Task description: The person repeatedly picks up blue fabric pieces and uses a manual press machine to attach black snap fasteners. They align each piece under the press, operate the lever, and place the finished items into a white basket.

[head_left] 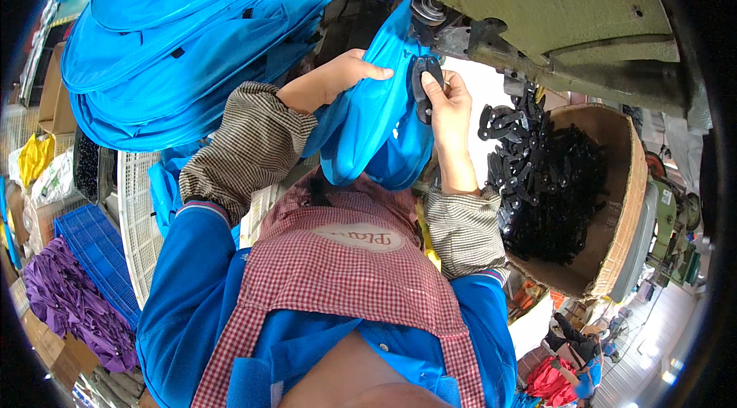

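My left hand (338, 78) is closed on a piece of bright blue fabric (361, 143), its thumb lying along the cloth. The fabric hangs in folds in front of my apron, and its upper end reaches to the machine's metal parts. Between the thumb and fingers of my right hand (451, 107) is a long, dark plastic piece (424, 93) with rounded ends. It sits against the right edge of the fabric; whether it is fastened there I cannot tell. Striped sleeve covers are on both my forearms.
A tall stack of blue fabric pieces (184, 55) rises at the left. The green machine (553, 1) overhangs the upper right. Loose black plastic parts (560, 185) fill a cardboard box (623, 208) at my right, some spilling onto a white surface. Purple cloth (73, 304) lies lower left.
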Available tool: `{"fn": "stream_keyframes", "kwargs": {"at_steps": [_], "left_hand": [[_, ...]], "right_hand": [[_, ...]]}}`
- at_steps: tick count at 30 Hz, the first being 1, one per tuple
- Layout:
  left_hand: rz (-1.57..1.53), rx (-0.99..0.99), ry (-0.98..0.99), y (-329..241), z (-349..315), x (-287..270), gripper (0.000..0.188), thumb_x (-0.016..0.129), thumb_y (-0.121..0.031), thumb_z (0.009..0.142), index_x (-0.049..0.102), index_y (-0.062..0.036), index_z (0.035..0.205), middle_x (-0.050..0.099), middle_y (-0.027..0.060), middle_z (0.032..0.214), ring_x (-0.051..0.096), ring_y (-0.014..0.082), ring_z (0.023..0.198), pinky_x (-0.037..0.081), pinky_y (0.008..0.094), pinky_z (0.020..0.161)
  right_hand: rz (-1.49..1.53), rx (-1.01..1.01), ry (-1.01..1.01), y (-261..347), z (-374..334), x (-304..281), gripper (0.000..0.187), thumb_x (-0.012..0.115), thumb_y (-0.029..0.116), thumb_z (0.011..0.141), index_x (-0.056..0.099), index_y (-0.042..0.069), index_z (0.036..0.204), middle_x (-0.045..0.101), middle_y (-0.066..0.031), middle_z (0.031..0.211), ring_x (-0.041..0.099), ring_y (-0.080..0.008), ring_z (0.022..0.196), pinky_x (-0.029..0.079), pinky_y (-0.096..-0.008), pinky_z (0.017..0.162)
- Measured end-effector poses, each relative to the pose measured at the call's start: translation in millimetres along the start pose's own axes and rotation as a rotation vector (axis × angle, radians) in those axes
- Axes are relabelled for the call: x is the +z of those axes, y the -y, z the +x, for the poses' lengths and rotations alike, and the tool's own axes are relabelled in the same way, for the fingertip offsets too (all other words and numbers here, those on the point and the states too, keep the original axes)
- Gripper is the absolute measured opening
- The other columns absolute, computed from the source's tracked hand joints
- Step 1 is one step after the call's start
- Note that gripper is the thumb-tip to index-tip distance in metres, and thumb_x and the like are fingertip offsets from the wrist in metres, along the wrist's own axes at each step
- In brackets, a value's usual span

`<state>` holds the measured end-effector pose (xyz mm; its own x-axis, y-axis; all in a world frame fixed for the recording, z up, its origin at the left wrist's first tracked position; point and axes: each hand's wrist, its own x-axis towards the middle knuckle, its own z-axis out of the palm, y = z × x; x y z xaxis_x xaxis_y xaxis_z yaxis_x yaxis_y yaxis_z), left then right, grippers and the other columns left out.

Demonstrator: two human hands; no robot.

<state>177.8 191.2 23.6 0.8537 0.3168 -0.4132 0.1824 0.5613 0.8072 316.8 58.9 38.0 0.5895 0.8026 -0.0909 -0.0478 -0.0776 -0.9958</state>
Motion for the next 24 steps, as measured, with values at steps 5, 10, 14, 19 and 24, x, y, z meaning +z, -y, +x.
{"fn": "stream_keyframes", "kwargs": {"at_steps": [5, 10, 14, 19, 24], "left_hand": [[0.005, 0.016, 0.026, 1, 0, -2, 0.039, 0.064, -0.022, 0.077, 0.056, 0.001, 0.108, 0.063, 0.0113, 0.096, 0.062, 0.0192, 0.081, 0.049, 0.0309, 0.076], [0.019, -0.01, 0.007, 1, 3, -6, 0.037, 0.064, -0.021, 0.077, 0.056, 0.0004, 0.107, 0.063, 0.0107, 0.096, 0.062, 0.0187, 0.081, 0.049, 0.0309, 0.076], [-0.004, -0.018, 0.026, 0, 6, -6, 0.04, 0.066, -0.021, 0.075, 0.056, 0.0002, 0.108, 0.062, 0.011, 0.098, 0.062, 0.0199, 0.083, 0.048, 0.0318, 0.078], [0.015, -0.009, 0.028, 0, 6, -7, 0.04, 0.066, -0.02, 0.075, 0.057, 0.0002, 0.108, 0.062, 0.0115, 0.099, 0.061, 0.0209, 0.084, 0.048, 0.0323, 0.079], [0.064, 0.003, -0.075, -4, -5, -11, 0.044, 0.067, -0.023, 0.074, 0.056, 0.001, 0.109, 0.061, 0.0129, 0.101, 0.061, 0.0224, 0.086, 0.047, 0.0332, 0.081]], "right_hand": [[0.214, 0.149, 0.074, 13, 15, 12, 0.015, 0.065, 0.014, 0.079, 0.057, 0.004, 0.072, 0.057, 0.0008, 0.063, 0.046, -0.0046, 0.05, 0.037, -0.0182, 0.046], [0.153, 0.275, 0.081, 14, 14, 8, 0.021, 0.068, 0.016, 0.077, 0.055, 0.006, 0.063, 0.057, -0.0016, 0.06, 0.046, -0.0066, 0.046, 0.036, -0.0193, 0.043], [0.23, 0.269, 0.098, 8, 24, 4, 0.022, 0.068, 0.014, 0.076, 0.053, 0.007, 0.062, 0.057, -0.0023, 0.059, 0.047, -0.0075, 0.045, 0.038, -0.0198, 0.042], [0.084, 0.146, 0.059, 5, 16, 12, 0.028, 0.068, 0.014, 0.077, 0.049, 0.007, 0.058, 0.054, -0.0012, 0.056, 0.047, -0.0058, 0.047, 0.038, -0.0202, 0.042], [-0.357, 0.144, -0.015, 7, 15, -10, 0.038, 0.059, 0.031, 0.083, 0.051, 0.003, 0.059, 0.048, 0.0008, 0.05, 0.043, -0.0058, 0.045, 0.035, -0.0224, 0.043]]}}
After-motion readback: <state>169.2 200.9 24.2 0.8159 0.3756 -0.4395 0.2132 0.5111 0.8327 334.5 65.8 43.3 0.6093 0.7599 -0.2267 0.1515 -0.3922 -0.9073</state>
